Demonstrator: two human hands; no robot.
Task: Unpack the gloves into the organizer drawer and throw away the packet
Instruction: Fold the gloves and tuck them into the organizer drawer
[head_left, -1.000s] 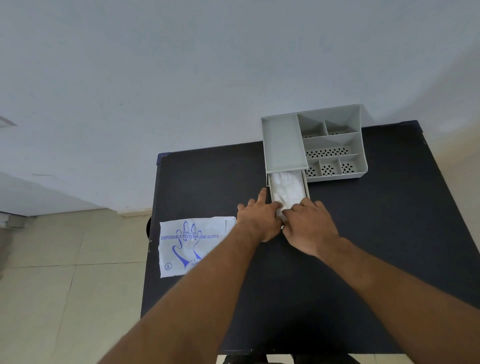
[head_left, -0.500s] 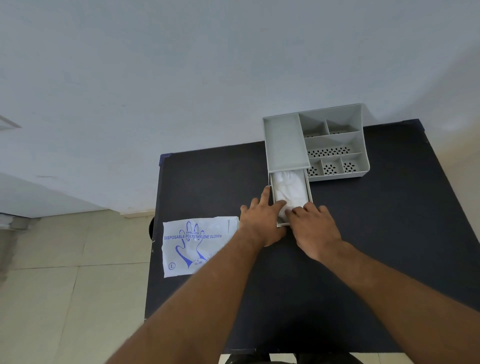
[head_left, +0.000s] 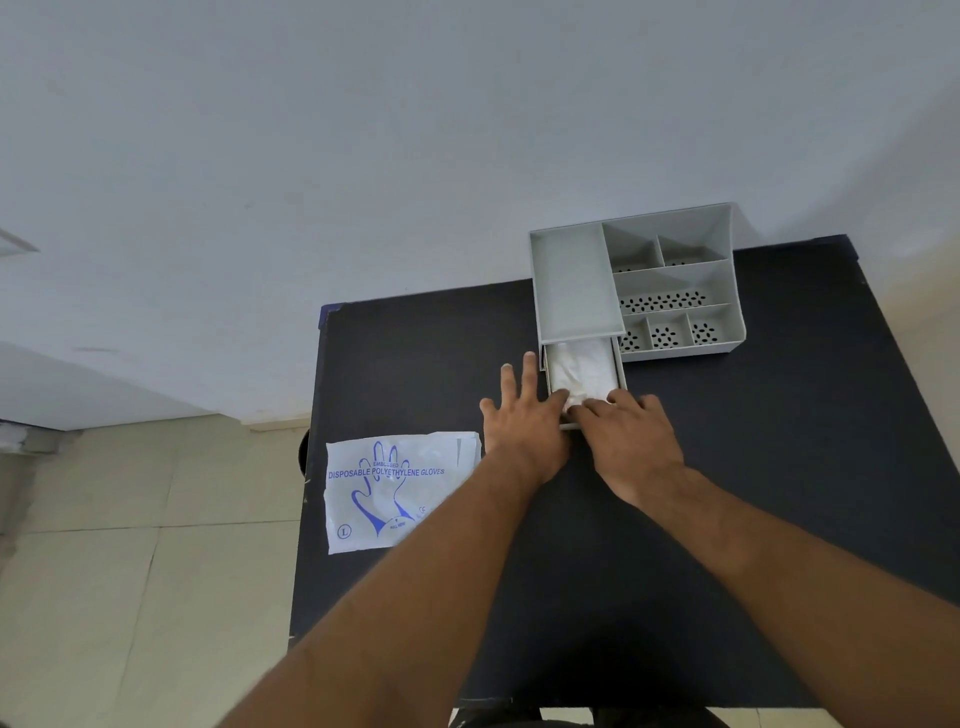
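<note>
A grey organizer (head_left: 574, 283) stands at the table's far edge. Its drawer (head_left: 621, 371) is pulled partway out toward me and holds a bundle of clear white gloves (head_left: 579, 369). My left hand (head_left: 524, 423) lies flat at the drawer's near left corner, fingers spread, thumb touching the gloves. My right hand (head_left: 631, 434) rests on the drawer's front edge, its fingertips pressing on the gloves. The flat white glove packet (head_left: 387, 491) with blue print lies on the table's left side, partly under my left forearm.
The black table (head_left: 779, 441) reaches to the wall behind. Its left edge runs just beside the packet, with tiled floor (head_left: 130, 571) below. The organizer's open compartments (head_left: 670, 299) with perforated bottoms sit to the right of the drawer.
The drawer has slid a little further into the organizer. My left fingers have spread flat beside it. Both hands have moved slightly away from me with the drawer.
</note>
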